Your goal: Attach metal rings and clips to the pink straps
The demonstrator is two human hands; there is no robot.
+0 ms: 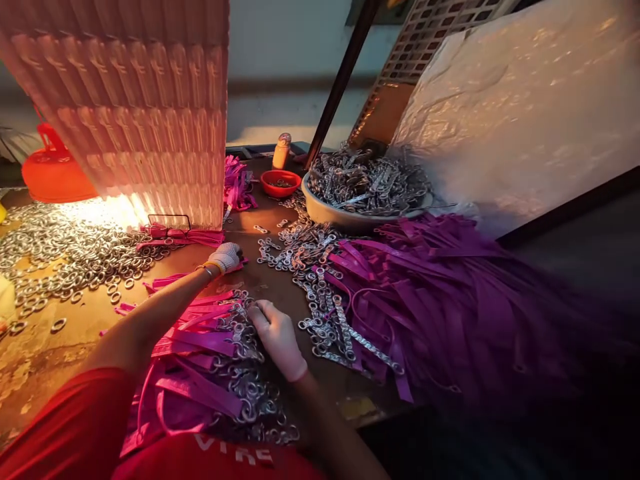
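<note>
My left hand [225,258], in a white dotted glove, is closed at the far end of the near pile, with a bit of purple strap showing under its curled fingers. Thumb and fingers of my right hand [280,337], in a pale glove, pinch together at a metal chain end [246,303]; the fingertips partly hide it. In front of my body lies the near pile of purple straps [200,343], their chain ends [253,390] facing right.
Loose metal rings [75,260] cover the left of the table under an orange lamp [57,173], beside a ribbed translucent panel [165,120]. A basin [325,212] heaped with chains, a red bowl [281,191] and a bottle [281,152] stand behind. More purple straps [450,287] spread right.
</note>
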